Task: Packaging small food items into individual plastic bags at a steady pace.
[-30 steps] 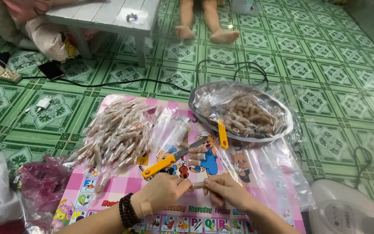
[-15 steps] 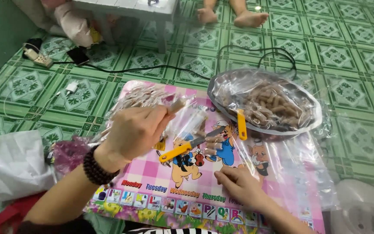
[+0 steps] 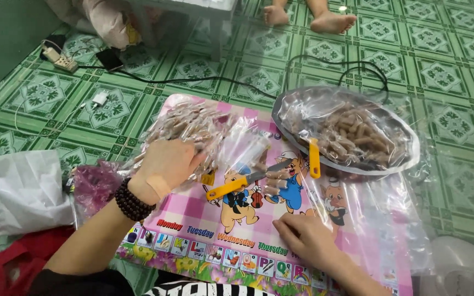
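Under the left hand (image 3: pixel 167 164) lies a pile of clear-wrapped snack packets (image 3: pixel 185 131), its fingers curled onto them. The right hand (image 3: pixel 308 238) rests flat and open on the pink mat (image 3: pixel 193 211), with a yellow-handled knife (image 3: pixel 237 183) between the hands.

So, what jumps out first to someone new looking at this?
The pink cartoon mat on the green tiled floor, with a metal tray of brown sausages at its far right. The left hand rests on a pile of bagged sausages; the right hand presses the mat near yellow-handled scissors.
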